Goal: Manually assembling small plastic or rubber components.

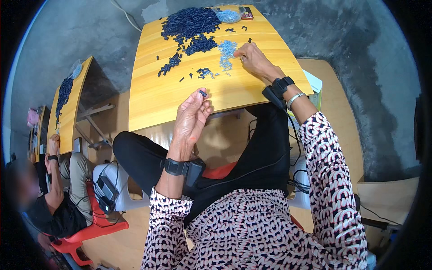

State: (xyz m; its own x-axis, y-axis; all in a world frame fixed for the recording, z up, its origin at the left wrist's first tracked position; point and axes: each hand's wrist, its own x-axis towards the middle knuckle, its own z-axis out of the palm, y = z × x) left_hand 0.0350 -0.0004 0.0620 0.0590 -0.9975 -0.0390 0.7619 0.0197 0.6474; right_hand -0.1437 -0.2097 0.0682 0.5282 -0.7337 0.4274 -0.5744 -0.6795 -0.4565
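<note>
My left hand (pixel 192 116) is raised over the table's near edge, thumb and finger pinching a small dark plastic piece (pixel 202 93). My right hand (pixel 253 57) reaches to the loose pile of small pale-blue clear pieces (pixel 226 50). Its fingertips are pinched at the pile's right side; what they hold, if anything, is too small to make out. Left of that pile lies a smaller heap of dark pieces (pixel 200 45), with a large heap of the same dark pieces (pixel 190 22) behind it. A small mixed cluster of dark and clear pieces (pixel 204 73) sits nearer me.
The yellow wooden table (pixel 153 99) also bears a clear bowl (pixel 228 16) of pale-blue pieces and a dark-red box (pixel 247 13) at the far edge. At left, another person (pixel 54 193) sits at a second table (pixel 74 108) with similar heaps. Cables hang beside my right leg.
</note>
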